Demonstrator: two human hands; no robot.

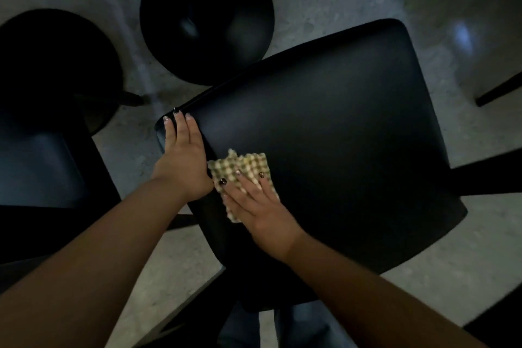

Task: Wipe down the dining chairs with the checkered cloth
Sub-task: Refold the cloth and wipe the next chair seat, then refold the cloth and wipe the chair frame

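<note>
Two hands on a black dining chair seat, one pressing a cloth.

The right hand (258,203) lies flat on the checkered cloth (243,169) near the seat's (324,135) left edge; the left hand (183,158) rests just beside it at the seat's corner.

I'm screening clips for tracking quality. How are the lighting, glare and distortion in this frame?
Head view: dim overall, so the black chair seat shows little detail; a soft glare patch on the floor; wide-angle bending at the edges; the checkered cloth and right hand slightly soft.

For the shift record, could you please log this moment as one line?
right hand presses checkered cloth flat | black padded chair seat | left hand steadies seat edge
</note>
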